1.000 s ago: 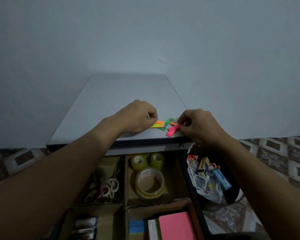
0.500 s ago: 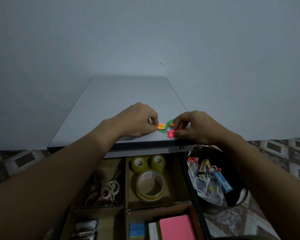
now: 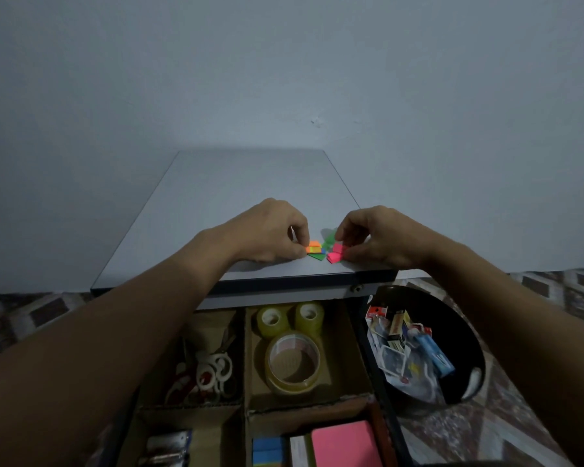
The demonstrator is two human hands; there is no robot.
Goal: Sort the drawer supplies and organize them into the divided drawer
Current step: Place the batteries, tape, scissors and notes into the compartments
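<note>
Near front edge of cabinet top [image 3: 250, 183], toward its right corner: left hand [image 3: 270, 234] curled, pinching orange-green flag strips [image 3: 315, 248], right hand [image 3: 381, 239] pinching pink flags [image 3: 334, 256], fingertips hiding their ends; divided drawer [image 3: 245, 358] below, cut off at frame bottom.

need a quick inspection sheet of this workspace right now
surface: grey desk top, sticky flags near its front edge
job's things: open drawer holds tape rolls, scissors, pink notepad in separate compartments
clutter: black bucket of mixed supplies right of drawer
hands: left hand and right hand each pinch sticky flags
cables: nothing seen
surroundings: plain wall, patterned floor
</note>
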